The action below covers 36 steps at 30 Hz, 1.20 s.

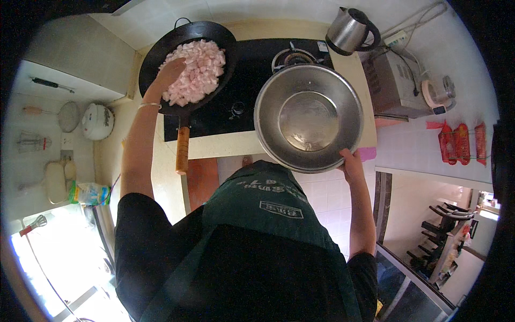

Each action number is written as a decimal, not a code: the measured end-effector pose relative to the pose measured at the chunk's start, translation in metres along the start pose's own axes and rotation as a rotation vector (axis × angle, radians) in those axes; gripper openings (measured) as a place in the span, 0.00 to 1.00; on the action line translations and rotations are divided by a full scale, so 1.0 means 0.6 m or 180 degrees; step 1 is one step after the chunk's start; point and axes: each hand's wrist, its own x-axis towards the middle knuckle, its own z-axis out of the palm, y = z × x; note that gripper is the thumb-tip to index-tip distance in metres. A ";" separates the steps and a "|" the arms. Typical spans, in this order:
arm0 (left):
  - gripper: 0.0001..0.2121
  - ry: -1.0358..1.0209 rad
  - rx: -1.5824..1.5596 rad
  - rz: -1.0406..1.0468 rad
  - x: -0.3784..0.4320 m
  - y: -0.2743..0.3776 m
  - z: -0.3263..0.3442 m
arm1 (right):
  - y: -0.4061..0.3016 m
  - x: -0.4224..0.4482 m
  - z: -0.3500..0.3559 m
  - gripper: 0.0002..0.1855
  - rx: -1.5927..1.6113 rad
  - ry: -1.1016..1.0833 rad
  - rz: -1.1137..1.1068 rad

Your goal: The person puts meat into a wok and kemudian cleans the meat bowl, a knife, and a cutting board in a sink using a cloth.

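Inside a black wok [159, 54] lies a heap of diced pale pink raw meat [205, 74], which looks like fatty pork. My left hand [171, 74] reaches over the wok's left side and rests on the meat; its fingertips are partly hard to make out, so whether they pinch any piece is unclear. The wok's wooden handle [182, 151] points towards me. My right hand [352, 164] grips the near right rim of a wide stainless-steel basin [270, 116]. The basin is tilted so its bare inside faces up, and it overlaps the cooktop's right part and the counter edge.
A black glass gas cooktop [251, 72] has a burner [297, 58] behind the basin. An electric kettle [350, 32] stands at the back right, near a metal-cased appliance [398, 84]. A strainer [69, 116] hangs on the left wall. Red mesh bags [454, 143] hang on the right.
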 end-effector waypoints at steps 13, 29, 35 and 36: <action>0.07 0.0226 0.1158 0.0756 -0.023 -0.033 0.060 | -0.031 -0.070 0.046 0.19 0.0826 0.0538 -0.0274; 0.09 -0.0264 0.2417 0.0033 0.018 0.035 0.039 | -0.041 -0.113 0.049 0.22 0.0815 0.0701 -0.0347; 0.17 -0.0021 0.0886 0.0062 -0.015 0.025 0.000 | -0.069 -0.068 -0.019 0.25 0.0827 0.0228 -0.0345; 0.19 0.0048 0.0727 -0.0010 -0.022 0.032 -0.015 | -0.077 -0.058 -0.033 0.24 0.0907 -0.0299 -0.0439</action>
